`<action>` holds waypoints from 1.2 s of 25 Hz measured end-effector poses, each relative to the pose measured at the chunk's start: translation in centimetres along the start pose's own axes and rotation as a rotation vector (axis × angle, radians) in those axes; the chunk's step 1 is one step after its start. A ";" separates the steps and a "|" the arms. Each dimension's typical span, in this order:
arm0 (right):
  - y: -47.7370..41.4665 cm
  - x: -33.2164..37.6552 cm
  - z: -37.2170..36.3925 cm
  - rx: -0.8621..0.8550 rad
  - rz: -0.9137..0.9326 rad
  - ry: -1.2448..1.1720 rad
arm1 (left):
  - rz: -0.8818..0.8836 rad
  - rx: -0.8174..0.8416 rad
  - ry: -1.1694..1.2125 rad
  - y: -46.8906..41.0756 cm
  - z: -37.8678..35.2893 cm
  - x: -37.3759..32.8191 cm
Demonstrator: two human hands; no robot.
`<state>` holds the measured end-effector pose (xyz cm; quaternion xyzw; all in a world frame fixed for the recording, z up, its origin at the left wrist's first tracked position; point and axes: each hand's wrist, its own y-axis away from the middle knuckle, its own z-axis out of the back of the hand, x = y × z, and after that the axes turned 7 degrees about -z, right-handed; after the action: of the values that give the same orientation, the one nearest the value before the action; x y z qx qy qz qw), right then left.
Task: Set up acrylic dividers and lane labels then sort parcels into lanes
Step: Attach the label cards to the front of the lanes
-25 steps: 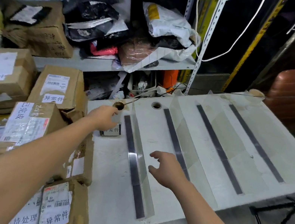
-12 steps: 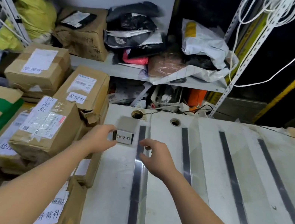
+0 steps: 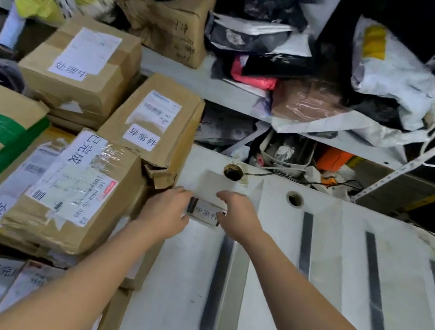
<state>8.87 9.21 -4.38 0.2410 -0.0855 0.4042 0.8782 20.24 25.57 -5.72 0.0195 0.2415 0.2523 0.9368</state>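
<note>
A clear acrylic lane label stand (image 3: 210, 192) with a white printed strip stands at the far left end of the white table (image 3: 177, 288). My left hand (image 3: 166, 211) holds its left edge and my right hand (image 3: 239, 215) holds its right edge, covering part of the strip. A clear acrylic divider (image 3: 239, 270) stands along a dark tape line (image 3: 219, 281) just right of the label. Two other dark tape lines (image 3: 375, 294) run down the table further right. Labelled cardboard parcels (image 3: 75, 192) are stacked to the left of the table.
A shelf (image 3: 223, 90) behind the table holds a carton, black and white mailer bags and a brown wrapped parcel. Two round cable holes (image 3: 294, 199) sit at the table's far edge. A perforated metal upright (image 3: 427, 152) and white cords stand at the right.
The view has swung left and closer. My right hand moved left from the divider onto the label's right edge, so both hands now hold the label.
</note>
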 end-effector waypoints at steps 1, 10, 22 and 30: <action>-1.0 0.2 -0.4 0.036 -0.021 0.029 | 0.003 0.005 -0.006 -0.1 -0.1 0.1; -3.9 0.1 -1.2 0.054 -0.015 0.190 | 0.039 0.034 -0.066 -0.5 0.1 -0.4; -0.4 -3.1 6.0 -0.178 0.181 -0.099 | 0.004 0.113 -0.109 -3.8 -1.5 -1.4; 2.4 -4.0 8.2 -0.271 0.207 -0.216 | -0.004 0.149 -0.204 -6.1 -2.6 -0.9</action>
<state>4.78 3.85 2.28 0.1526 -0.2571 0.4490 0.8420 21.17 19.59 -8.62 0.1142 0.1632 0.2287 0.9529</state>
